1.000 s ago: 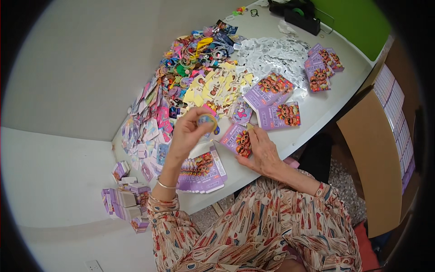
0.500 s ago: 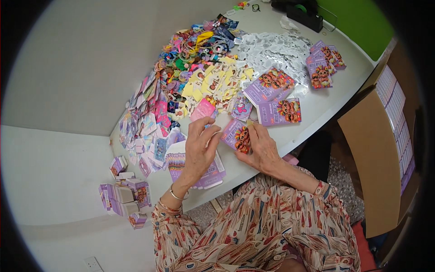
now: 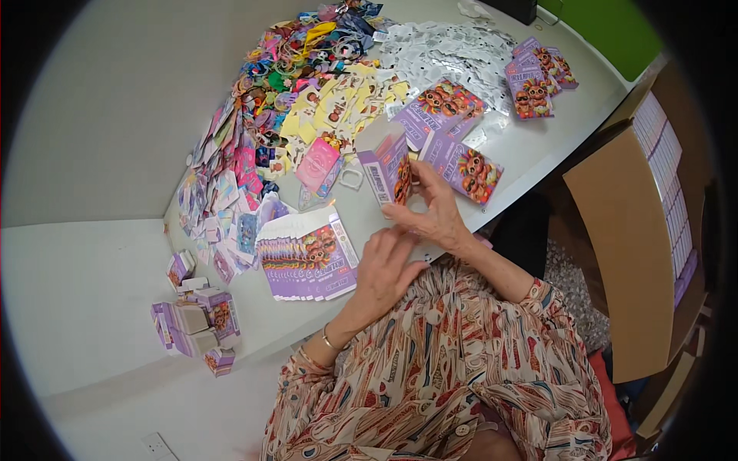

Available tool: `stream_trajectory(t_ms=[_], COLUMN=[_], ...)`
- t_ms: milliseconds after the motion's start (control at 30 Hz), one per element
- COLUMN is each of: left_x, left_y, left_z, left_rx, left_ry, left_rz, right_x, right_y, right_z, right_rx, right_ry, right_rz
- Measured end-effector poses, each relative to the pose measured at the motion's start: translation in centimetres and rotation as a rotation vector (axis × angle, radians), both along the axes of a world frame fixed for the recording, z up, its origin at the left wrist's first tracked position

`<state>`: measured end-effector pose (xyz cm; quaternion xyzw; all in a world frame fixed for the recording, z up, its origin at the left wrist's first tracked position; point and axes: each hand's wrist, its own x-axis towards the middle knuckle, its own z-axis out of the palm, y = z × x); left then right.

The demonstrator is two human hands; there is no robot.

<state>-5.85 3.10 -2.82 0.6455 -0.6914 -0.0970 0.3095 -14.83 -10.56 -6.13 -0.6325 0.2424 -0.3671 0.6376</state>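
Note:
My right hand (image 3: 438, 211) is closed on a small purple carton (image 3: 387, 170) printed with cartoon figures. The carton stands tilted, its pale flap raised at the far end. At the table's near edge, my left hand (image 3: 380, 273) is apart from it, fingers stretched loosely and nothing seen in them. To its left lies a fanned stack of flat purple cartons (image 3: 307, 261). Just left of the held carton are a pink card (image 3: 317, 165) and a small whitish ring-like piece (image 3: 351, 178). More purple cartons (image 3: 465, 165) lie beyond my right hand.
Heaps of yellow cards (image 3: 334, 104), colourful trinkets (image 3: 269, 84), white packets (image 3: 446, 58) and pastel cards (image 3: 223, 207) cover the far and left table. Folded purple cartons (image 3: 196, 323) sit at the left edge. An open cardboard box (image 3: 623, 269) stands at right.
My left hand has let go of the carton and drawn back toward the near edge. My right hand has tipped the carton more upright. The view has shifted slightly.

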Motion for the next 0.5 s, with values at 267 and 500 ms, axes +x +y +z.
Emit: stream_trajectory(t_ms=[267,500], left_x=[-1.6,-1.4], left_y=[-0.9,-1.7], left_z=[-1.8,-0.8], left_rx=[0.072,0.069], left_ry=[-0.165,-0.225], left_rz=[-0.085,-0.11], right_x=[-3.0,-4.9], right_y=[-1.3,-0.8], right_z=[3.2,3.0], right_rx=[-0.402,-0.504], right_ry=[0.141,0.199], right_rz=[-0.165,-0.223])
